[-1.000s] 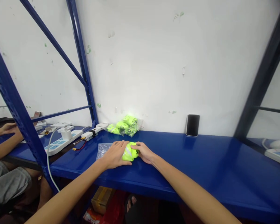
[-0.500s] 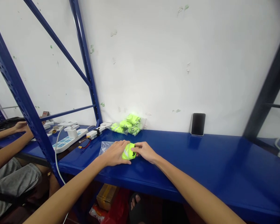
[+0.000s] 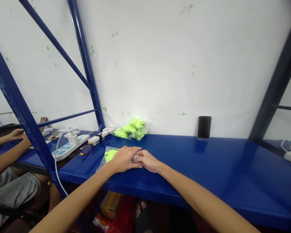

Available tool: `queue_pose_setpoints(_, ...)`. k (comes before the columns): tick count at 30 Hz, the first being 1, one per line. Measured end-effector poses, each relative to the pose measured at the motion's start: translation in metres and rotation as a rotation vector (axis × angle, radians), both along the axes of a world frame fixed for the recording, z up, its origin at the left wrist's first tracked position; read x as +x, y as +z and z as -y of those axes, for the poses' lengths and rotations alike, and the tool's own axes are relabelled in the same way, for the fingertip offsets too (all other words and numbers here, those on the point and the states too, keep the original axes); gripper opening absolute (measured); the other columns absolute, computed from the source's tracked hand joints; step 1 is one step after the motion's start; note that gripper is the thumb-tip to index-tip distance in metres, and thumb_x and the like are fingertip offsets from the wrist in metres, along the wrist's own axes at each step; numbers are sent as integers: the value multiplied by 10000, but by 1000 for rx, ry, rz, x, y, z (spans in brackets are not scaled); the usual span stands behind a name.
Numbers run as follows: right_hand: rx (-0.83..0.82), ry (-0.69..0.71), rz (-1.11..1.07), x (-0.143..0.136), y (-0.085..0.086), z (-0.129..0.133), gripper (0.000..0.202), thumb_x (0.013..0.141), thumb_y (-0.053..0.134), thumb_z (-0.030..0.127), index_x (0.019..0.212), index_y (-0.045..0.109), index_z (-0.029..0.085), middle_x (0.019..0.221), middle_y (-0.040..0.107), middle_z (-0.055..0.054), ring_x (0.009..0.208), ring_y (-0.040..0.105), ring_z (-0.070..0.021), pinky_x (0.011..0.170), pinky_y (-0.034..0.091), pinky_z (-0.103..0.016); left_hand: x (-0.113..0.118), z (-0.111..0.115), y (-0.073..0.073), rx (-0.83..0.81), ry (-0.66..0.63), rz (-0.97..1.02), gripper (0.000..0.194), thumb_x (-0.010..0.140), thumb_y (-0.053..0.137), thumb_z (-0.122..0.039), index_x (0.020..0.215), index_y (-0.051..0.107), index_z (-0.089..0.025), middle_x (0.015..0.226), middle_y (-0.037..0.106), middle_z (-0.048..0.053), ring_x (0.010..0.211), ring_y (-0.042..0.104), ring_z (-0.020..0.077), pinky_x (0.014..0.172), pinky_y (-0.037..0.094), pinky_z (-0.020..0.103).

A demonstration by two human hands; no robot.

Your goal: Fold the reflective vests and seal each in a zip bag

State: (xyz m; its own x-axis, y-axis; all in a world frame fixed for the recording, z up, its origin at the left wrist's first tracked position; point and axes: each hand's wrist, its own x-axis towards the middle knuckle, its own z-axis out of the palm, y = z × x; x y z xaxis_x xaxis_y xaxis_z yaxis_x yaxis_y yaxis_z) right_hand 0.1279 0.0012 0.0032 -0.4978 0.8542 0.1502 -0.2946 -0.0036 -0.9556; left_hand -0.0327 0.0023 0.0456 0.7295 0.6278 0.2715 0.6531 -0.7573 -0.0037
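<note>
A clear plastic bag (image 3: 102,164) with a neon yellow-green roll (image 3: 110,155) inside lies on the blue table, partly covered by my left hand (image 3: 125,159). That hand rests over the bag, its fingers bent round the bag's right end. Crumpled clear plastic shows between my two hands. My right hand (image 3: 148,160) pinches this end of the bag, fingertips close to those of the left. Behind them, against the wall, sit several bagged neon rolls (image 3: 137,124).
A dark-screened device (image 3: 204,127) leans on the wall. At the left are a power strip (image 3: 70,147), a white fan (image 3: 97,139), wires and a blue post (image 3: 21,110). Another person's hands (image 3: 17,133) are beyond the post. Boxes lie below the table (image 3: 208,168).
The neon roll was between my hands; now it lies inside the bag, left of my left hand. My right hand has gone from the roll to the bag's end. The view shifted slightly.
</note>
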Motion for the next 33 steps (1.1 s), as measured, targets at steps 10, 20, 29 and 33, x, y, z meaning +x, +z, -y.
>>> queue_pose_setpoints(10,-164,125,18,7,4,1,492,855,528,523,1201,589,179,1091,649,-123,873,663,-216,778,541,-402,-15,-9,31,-334,123,264,573,947,228,-499,1469,247,-263,1449,430,72,1255,472,241,941,397,326)
queue_pose_setpoints(20,-81,-161,12,-9,-6,4,373,667,739,275,995,651,120,928,699,-120,724,689,-217,513,572,-303,-16,-19,4,-187,298,58,534,940,211,-463,721,635,-225,759,688,59,765,609,243,657,360,306)
queue_pose_setpoints(29,185,-403,197,-10,-8,4,325,775,584,309,1080,612,202,815,692,-26,412,605,-132,329,453,-221,-8,-14,9,-146,270,122,409,920,328,-406,748,651,-223,694,667,35,686,598,209,602,314,282)
queue_pose_setpoints(33,230,-412,249,-3,-11,-1,368,783,619,371,1100,598,185,629,626,24,377,523,-95,347,397,-194,-9,-16,10,-138,225,164,431,942,285,-379,701,596,-200,663,643,31,662,585,193,636,337,284)
